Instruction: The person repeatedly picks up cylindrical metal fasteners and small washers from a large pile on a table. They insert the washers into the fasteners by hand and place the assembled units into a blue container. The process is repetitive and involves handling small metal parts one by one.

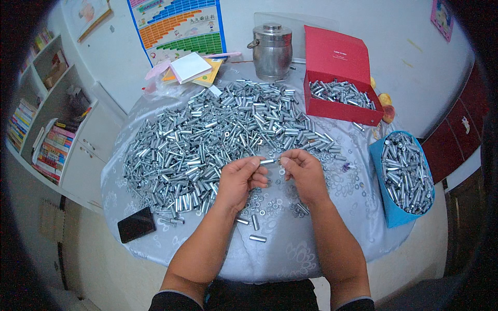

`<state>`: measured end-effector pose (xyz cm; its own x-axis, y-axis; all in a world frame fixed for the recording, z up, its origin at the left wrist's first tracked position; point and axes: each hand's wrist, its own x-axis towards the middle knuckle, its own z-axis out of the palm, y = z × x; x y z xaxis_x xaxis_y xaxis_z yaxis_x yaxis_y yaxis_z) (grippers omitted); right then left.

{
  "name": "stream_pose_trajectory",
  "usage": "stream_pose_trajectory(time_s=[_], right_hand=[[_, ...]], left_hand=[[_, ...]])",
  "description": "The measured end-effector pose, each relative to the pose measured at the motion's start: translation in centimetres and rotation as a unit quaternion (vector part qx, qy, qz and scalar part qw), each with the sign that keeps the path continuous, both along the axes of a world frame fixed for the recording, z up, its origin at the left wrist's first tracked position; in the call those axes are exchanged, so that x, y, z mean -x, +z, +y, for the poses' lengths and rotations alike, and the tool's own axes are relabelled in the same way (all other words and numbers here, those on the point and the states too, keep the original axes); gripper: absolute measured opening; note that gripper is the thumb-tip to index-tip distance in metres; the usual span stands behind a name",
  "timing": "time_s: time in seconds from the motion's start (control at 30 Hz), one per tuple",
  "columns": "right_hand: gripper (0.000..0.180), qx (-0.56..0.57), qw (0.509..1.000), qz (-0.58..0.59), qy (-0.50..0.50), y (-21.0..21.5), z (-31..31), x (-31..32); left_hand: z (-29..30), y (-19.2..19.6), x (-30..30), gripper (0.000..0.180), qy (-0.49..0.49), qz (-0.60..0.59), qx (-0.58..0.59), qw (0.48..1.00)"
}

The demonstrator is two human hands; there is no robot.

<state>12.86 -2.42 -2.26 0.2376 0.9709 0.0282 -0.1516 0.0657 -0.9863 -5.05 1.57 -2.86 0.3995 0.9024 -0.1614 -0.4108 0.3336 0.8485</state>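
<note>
Over the front of a big heap of silvery metal sleeves, bolts, nuts and washers (207, 124), my two hands face each other. Thumb and fingers of my left hand (239, 181) pinch a shiny metal sleeve (267, 161), which points across toward the right hand. My right hand (307, 177) is closed in a pinch at the sleeve's other end. What its fingertips hold is too small to make out. Below the hands lie loose washers (262, 212) and a few separate sleeves (258, 238).
A cloth-covered round table (207, 249) bears everything. At right stand a blue bin (381, 179) and an open red box (340, 115), both filled with metal parts. Behind are a steel canister (272, 52) and notebooks (189, 67). A black phone (136, 225) lies front left.
</note>
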Motion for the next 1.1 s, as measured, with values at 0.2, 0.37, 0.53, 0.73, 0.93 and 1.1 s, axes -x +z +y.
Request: stream_pose_trajectory(time_s=[0.2, 0.37, 0.53, 0.73, 0.93, 1.1], right_hand=[[0.013, -0.019, 0.997, -0.066, -0.020, 0.4, -0.3, 0.6], [0.017, -0.042, 0.995, -0.085, -0.022, 0.7, -0.8, 1.3], [0.019, -0.016, 0.993, -0.118, -0.018, 0.8, -0.7, 0.9], [0.019, -0.007, 0.992, -0.127, 0.016, 0.5, -0.4, -0.4], [0.016, -0.042, 0.914, -0.400, -0.062, -0.4, -0.5, -1.7], [0.014, 0.002, 0.869, -0.494, 0.038, -0.3, -0.8, -2.0]], left_hand=[[0.2, -0.4, 0.1, 0.026, -0.007, -0.033, 0.028, 0.999], [0.5, -0.7, 0.1, 0.026, 0.002, -0.060, 0.046, 0.997], [0.1, -0.1, -0.1, 0.026, -0.012, -0.034, 0.026, 0.999], [-0.1, 0.2, -0.1, 0.026, -0.016, -0.048, 0.025, 0.998], [0.6, 0.3, 0.2, 0.026, 0.058, -0.044, 0.036, 0.997], [0.6, 0.1, 0.5, 0.026, 0.072, -0.055, 0.018, 0.996]])
